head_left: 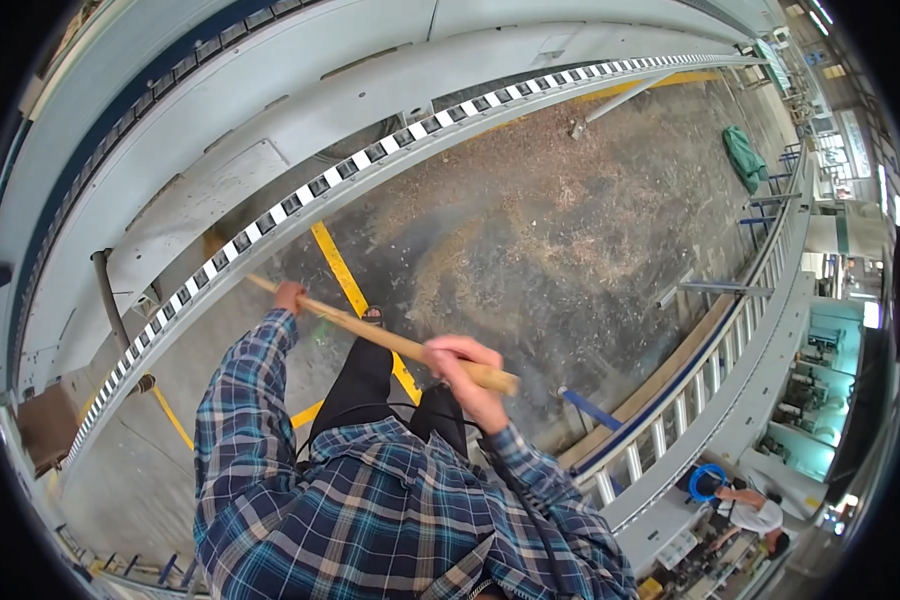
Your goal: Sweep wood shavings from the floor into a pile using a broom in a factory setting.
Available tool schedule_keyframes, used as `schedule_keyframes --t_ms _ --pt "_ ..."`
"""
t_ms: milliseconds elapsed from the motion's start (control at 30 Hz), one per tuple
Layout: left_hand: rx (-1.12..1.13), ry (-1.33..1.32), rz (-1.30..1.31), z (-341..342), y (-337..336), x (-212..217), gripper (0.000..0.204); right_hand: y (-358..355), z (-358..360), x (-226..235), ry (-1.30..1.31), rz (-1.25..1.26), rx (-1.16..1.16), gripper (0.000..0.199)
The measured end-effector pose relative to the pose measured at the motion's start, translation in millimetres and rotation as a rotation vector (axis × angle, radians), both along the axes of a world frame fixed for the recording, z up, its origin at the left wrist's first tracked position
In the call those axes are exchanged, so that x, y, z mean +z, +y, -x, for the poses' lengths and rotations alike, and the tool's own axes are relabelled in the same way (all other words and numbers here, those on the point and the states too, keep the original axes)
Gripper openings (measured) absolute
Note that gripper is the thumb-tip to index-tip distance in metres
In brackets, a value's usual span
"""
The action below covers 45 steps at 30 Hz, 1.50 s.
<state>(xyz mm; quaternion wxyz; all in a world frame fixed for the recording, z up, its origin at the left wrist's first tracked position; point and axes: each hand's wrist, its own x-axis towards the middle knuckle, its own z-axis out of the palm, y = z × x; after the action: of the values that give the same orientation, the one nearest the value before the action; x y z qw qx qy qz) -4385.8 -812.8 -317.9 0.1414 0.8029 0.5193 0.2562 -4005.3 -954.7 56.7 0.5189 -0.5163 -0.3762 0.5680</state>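
A long pale wooden pole (380,338) runs slantwise in front of my body, from lower right to upper left. My left hand (289,297) is wrapped around it toward the far end. Nearer its thick butt end, my right hand (467,375) is closed over the top. Beyond my left hand the pole passes beneath a black-and-white chequered rail (345,170). What sits on that far end is mostly hidden; a small brownish patch shows past the rail. Brown debris (570,215) lies scattered over the grey floor ahead of me.
Yellow floor lines (337,268) run past my feet. A large grey machine (210,120) stands behind the chequered rail. To the right is a slatted metal roller rack (700,400), with a green cloth (744,158) farther off. Another person (753,515) is at the lower right beside a blue coil (707,482).
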Motion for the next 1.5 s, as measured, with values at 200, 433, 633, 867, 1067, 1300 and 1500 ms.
schedule_keyframes --t_ms 200,433,633,867,1067,1300,1500 --pt "-0.533 -0.062 0.280 -212 6 84 0.014 -67 -41 107 -0.253 -0.002 -0.604 0.011" --pt "-0.796 -0.323 0.353 -317 -28 243 0.018 -104 -72 242 -0.440 -0.625 -0.770 0.006" --pt "-0.624 -0.227 0.209 -302 -7 262 0.021 -128 -123 184 -0.687 -0.743 -0.799 0.022" --pt "-0.501 0.042 0.209 -247 100 58 0.012 -24 -94 22 0.189 -0.283 -0.746 0.013" --pt "-1.012 0.153 0.405 -371 63 77 0.019 -81 -140 69 0.064 -0.198 -1.127 0.015" --pt "-0.962 -0.087 0.351 -411 -23 207 0.027 -152 -196 150 -0.022 -0.552 -1.241 0.011" --pt "-0.751 0.070 0.240 -388 68 84 0.020 -85 -194 38 0.148 -0.255 -1.034 0.022"
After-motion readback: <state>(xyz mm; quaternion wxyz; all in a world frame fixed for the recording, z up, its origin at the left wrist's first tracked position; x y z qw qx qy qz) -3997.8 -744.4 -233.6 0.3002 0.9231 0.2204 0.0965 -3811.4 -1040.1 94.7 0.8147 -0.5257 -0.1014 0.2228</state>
